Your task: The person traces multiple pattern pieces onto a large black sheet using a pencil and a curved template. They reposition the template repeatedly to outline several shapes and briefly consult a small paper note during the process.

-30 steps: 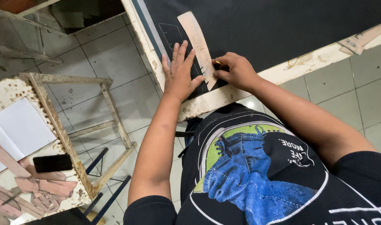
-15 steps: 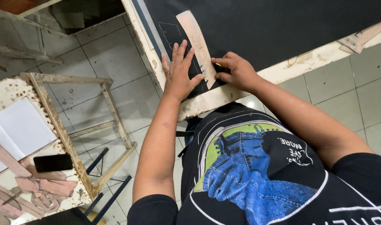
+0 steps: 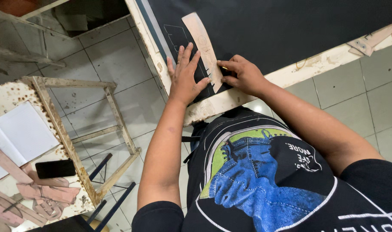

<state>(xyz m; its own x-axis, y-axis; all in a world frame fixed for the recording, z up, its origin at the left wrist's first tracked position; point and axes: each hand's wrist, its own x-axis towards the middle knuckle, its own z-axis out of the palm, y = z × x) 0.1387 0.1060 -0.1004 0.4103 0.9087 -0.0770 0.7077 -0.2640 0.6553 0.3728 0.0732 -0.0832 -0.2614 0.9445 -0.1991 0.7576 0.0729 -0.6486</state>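
On the near edge of the counter (image 3: 290, 75), a dark sheet of material (image 3: 290, 21) lay spread flat, with a long tan cardboard template (image 3: 202, 45) resting on it, slanted from far left to near right. Left hand (image 3: 185, 75): laid flat, fingers spread, palm pressing the sheet just left of the template, fingertips touching its left edge; its grip held nothing, only bore down. Right hand (image 3: 243, 75): fingers drawn narrow around a small marking tool (image 3: 224, 68), only a yellowish tip of which showed, set against the template's right edge near its lower end. Faint traced outlines (image 3: 176, 38) showed on the sheet to the left of the template. Far right on the counter: another tan pattern piece (image 3: 372, 41), well apart from the hands. Left of the scene, across a tiled floor (image 3: 97, 64): a worn wooden bench frame (image 3: 114, 116) and a second spattered surface (image 3: 15, 92) carrying an open notebook (image 3: 20, 135), a black phone (image 3: 55, 168) and several pinkish pattern pieces (image 3: 50, 195). Risk noted, as a judgement: the template was steadied along one side only, so sideways push from the marking tool could slide or pivot it and spoil the line; the sheet lay right at the counter's edge, so a tug might drag it; the tool's hold looked slight and could slip.
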